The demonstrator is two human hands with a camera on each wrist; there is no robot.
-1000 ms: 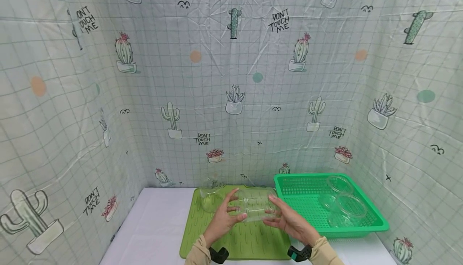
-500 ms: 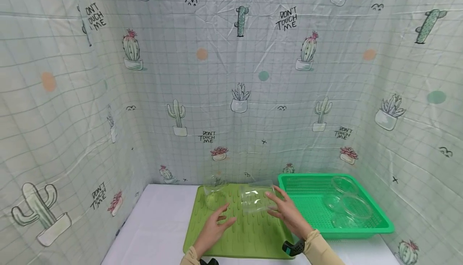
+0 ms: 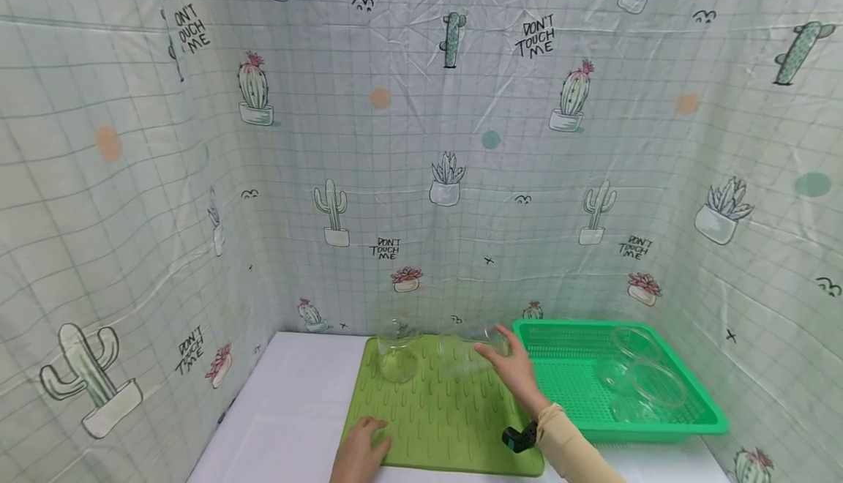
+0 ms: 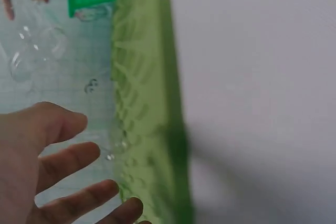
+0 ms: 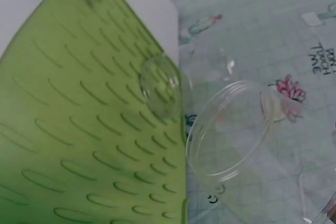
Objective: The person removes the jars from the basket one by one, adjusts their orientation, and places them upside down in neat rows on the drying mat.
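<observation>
My right hand (image 3: 516, 373) grips a clear jar (image 3: 461, 350) by its right end, thumb and fingers spread round it. The jar lies on its side over the back of the green mat (image 3: 448, 424), its mouth turned left. In the right wrist view the round mouth of this clear jar (image 5: 247, 145) shows large. Near the mat's front left corner is my left hand (image 3: 361, 450), with nothing in it; the left wrist view shows its fingers (image 4: 73, 203) apart and loosely bent. Another clear jar (image 3: 398, 358) stands at the back left of the mat.
A green plastic basket (image 3: 520, 344) stands to the right of the mat, with clear jars (image 3: 658, 388) in its right part. White cloth (image 3: 290, 410) covers the table. A cactus-print curtain (image 3: 395, 139) closes off the back and both sides.
Both hands held the jar a second ago. My left hand has let go and drawn back toward the front left. My right hand has carried the jar slightly farther back.
</observation>
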